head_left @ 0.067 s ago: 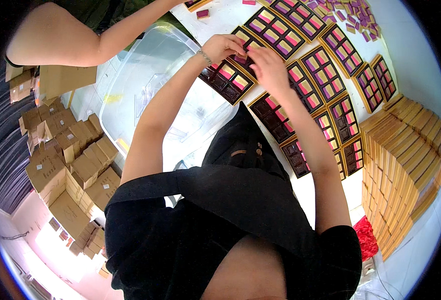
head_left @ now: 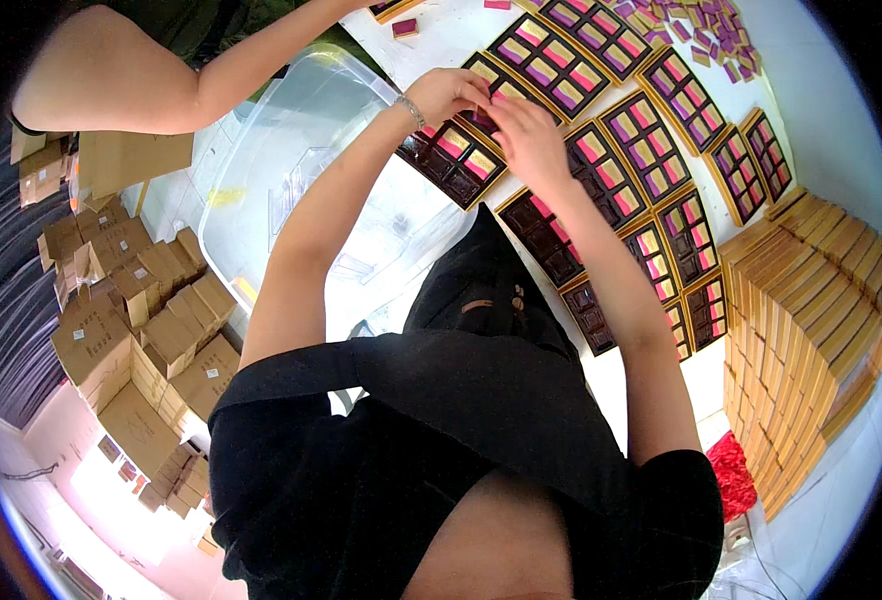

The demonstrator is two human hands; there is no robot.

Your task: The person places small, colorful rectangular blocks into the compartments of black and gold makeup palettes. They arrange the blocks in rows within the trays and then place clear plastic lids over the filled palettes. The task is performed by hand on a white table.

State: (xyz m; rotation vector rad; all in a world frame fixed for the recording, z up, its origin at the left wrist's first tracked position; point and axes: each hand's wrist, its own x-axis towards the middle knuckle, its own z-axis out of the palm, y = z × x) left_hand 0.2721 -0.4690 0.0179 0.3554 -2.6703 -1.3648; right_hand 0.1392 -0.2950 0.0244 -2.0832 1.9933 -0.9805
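Many brown cardboard boxes (head_left: pixel 131 300) are stacked at the far left, below another person's bare arm (head_left: pixel 161 80) that is stretched across the top. Just right of them, a clear plastic bin (head_left: pixel 291 150) is seen on the white tabletop (head_left: pixel 441 35). Over its right edge the left hand (head_left: pixel 446 95), a bracelet at its wrist, is bent with fingertips pinched on a small dark piece (head_left: pixel 483 118), though the grip is partly hidden. Touching it, the right hand (head_left: pixel 531 140) is curled over the same spot; whether anything is gripped by it cannot be told. Both are held above a gold-rimmed tray (head_left: pixel 456 160) of dark cells, some filled with pink and yellow pieces. More such trays (head_left: pixel 651 140) are laid out to the right, loose pink pieces (head_left: pixel 696 30) beyond them. Stacked gold boxes (head_left: pixel 801 310) are ranged at the right edge.
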